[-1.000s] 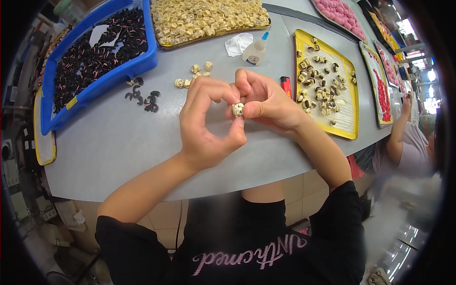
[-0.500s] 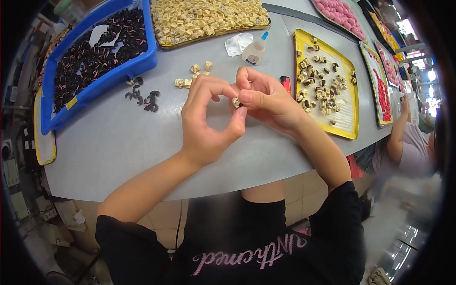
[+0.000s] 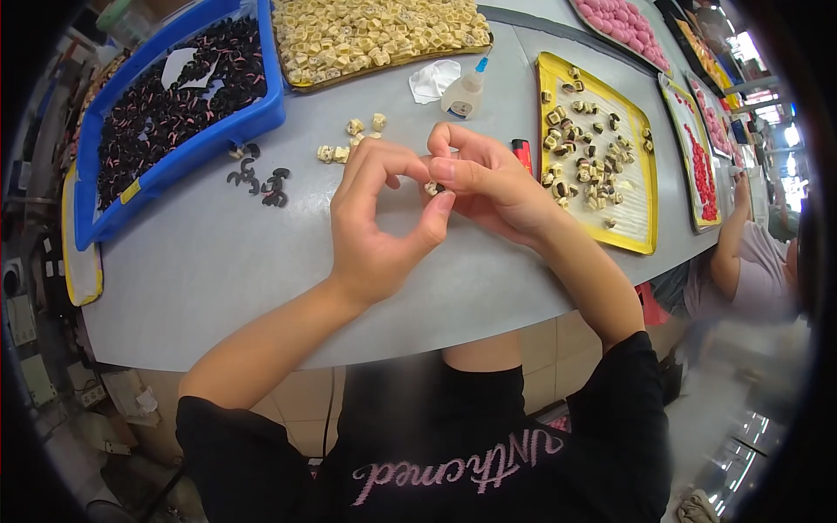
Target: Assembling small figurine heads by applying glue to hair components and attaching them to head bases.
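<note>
Over the grey table my left hand (image 3: 377,228) and my right hand (image 3: 495,187) meet at their fingertips. Between them is a small cream-and-black piece (image 3: 432,188), mostly covered by the fingers. My left thumb and forefinger pinch it from one side, and my right thumb presses from above. Just beyond my left hand lie a few loose cream pieces (image 3: 332,154). Several black curved pieces (image 3: 275,186) rest further left on the table. Behind my hands stands a squeeze bottle (image 3: 464,96) with a blue tip.
A blue bin (image 3: 185,155) of black and pink curved pieces is at the left. A tray (image 3: 394,64) heaped with cream pieces sits at the back. On the right, a yellow tray (image 3: 643,228) holds cream-and-black pieces, beside a red object (image 3: 521,153). White tissue (image 3: 433,81) lies near the bottle.
My right thumb has shifted slightly up and left over the piece. The hands stay together, and the piece remains in the fingertips.
</note>
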Available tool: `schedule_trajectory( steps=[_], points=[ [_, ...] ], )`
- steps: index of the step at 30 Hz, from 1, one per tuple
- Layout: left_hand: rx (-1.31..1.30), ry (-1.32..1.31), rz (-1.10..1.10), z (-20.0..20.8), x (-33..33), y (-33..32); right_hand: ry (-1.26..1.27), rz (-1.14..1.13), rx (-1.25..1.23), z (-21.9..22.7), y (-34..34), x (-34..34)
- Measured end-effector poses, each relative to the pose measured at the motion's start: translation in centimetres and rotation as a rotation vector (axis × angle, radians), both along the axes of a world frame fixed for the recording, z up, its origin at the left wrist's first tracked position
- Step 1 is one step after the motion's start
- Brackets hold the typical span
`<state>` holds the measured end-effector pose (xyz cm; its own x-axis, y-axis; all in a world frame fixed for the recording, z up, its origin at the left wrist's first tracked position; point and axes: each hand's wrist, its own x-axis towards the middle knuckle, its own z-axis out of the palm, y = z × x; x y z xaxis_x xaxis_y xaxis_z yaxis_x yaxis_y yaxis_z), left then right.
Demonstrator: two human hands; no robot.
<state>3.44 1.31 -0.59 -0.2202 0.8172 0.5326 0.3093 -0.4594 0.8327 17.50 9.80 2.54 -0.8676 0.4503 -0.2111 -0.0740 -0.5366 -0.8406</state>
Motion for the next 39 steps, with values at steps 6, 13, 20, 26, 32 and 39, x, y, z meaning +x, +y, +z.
schedule_trajectory(
  steps=[6, 13, 20, 26, 32, 39],
  points=[
    [0.025, -0.022, 0.042, 0.3, 0.3, 0.1, 0.035, -0.014, -0.002, -0.2, 0.1, 0.1],
    [0.051, 0.042, 0.066, 0.2, 0.2, 0.1, 0.074, -0.162, 0.363, -0.2, -0.5, 0.0],
    [0.087, -0.09, 0.004, 0.5, 0.6, -0.1, 0.136, -0.911, 1.467, 0.8, 2.1, 1.3],
    [0.071, -0.022, -0.005, 0.1, 0.3, 0.1, -0.74, -1.133, 1.354, 1.3, 7.6, 5.2],
    [0.077, -0.018, 0.043, -0.3, 0.3, -0.1, -0.727, -1.156, 1.454, 0.6, 8.0, 5.3],
    [0.365, 0.021, 0.267, 0.3, 0.3, -0.5, 0.529, -0.114, 0.088, 4.2, 2.4, 3.6]
  ],
)
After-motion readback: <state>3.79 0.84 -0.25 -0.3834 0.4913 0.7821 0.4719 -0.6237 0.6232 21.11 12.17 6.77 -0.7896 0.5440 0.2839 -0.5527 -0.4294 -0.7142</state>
